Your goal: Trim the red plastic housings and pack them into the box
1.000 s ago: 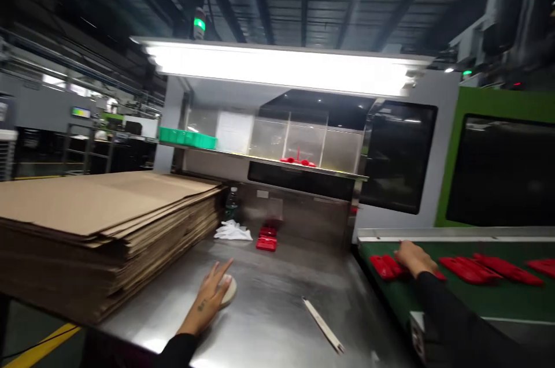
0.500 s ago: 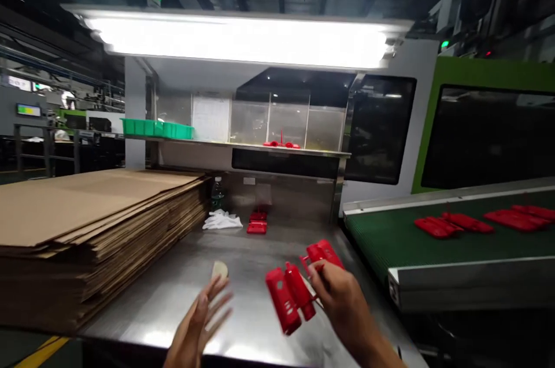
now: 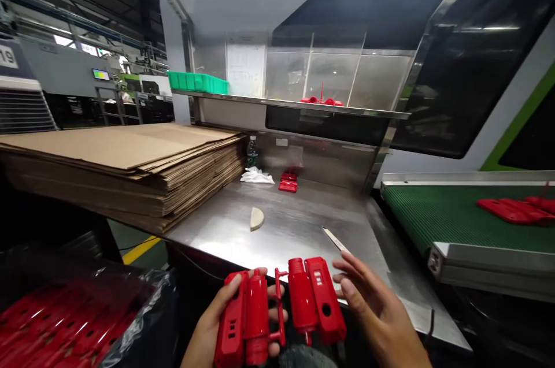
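The left hand (image 3: pixel 217 322) grips one half of the red moulding (image 3: pixel 277 310), held low before the steel table (image 3: pixel 295 223); the right hand (image 3: pixel 377 313), fingers loosely spread, rests against the other half; best kept level, thumbs clear of the joining stem.

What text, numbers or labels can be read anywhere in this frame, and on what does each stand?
"19": on the grey panel at the far left edge; it may be cut off.
White sheet on the back wall of the bench: print too blurred to read.
Small lit screen in the background: unreadable.
Red moulded part in the hands: no legible marking.
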### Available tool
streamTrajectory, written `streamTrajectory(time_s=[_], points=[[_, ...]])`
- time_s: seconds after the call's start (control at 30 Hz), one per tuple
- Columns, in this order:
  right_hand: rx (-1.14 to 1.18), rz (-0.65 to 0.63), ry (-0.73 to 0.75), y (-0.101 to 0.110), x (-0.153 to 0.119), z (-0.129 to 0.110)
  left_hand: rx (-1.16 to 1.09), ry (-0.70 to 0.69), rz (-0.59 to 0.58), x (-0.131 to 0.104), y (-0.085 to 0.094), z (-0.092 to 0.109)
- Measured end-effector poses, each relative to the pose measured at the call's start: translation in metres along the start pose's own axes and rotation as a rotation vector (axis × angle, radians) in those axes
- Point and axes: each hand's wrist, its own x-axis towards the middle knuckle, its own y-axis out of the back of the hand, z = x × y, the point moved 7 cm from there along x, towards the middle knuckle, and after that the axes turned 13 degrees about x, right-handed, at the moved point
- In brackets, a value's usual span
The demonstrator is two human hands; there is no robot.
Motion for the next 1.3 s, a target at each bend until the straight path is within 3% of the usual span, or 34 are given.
streamTrajectory(time_s=[0.1,0.2,0.43,0.53,0.7,0.9,1.07,1.2,1.3], points=[[0.348,-0.21,-0.264,-0.012,-0.01,0.015,-0.026,0.053,-0.066,0.0,-0.008,-0.006],[0.52,-0.305,-0.306,-0.027,-0.024,0.006,-0.026,0.072,-0.091,0.002,-0.012,-0.011],[0.57,-0.235,-0.291,-0.029,-0.027,-0.011,-0.028,0.084,-0.07,0.003,-0.01,-0.012],[0.638,-0.141,-0.326,-0.013,-0.015,0.003,-0.047,0.066,-0.094,0.002,-0.017,-0.007],[0.705,-0.029,-0.382,0.013,0.007,0.036,-0.099,0.08,-0.261,-0.002,-0.046,0.002],[0.784,-0.036,-0.409,0.021,0.021,0.06,-0.133,0.1,-0.347,-0.008,-0.071,0.005],[0.784,-0.061,-0.349,0.019,0.012,0.059,-0.048,0.108,-0.298,-0.006,-0.057,-0.004],[0.771,-0.199,-0.356,0.0,-0.004,0.048,0.056,0.007,-0.314,0.01,-0.034,-0.01],[0.567,-0.287,-0.294,-0.008,-0.008,0.043,0.052,-0.022,-0.348,0.02,-0.022,-0.013]])
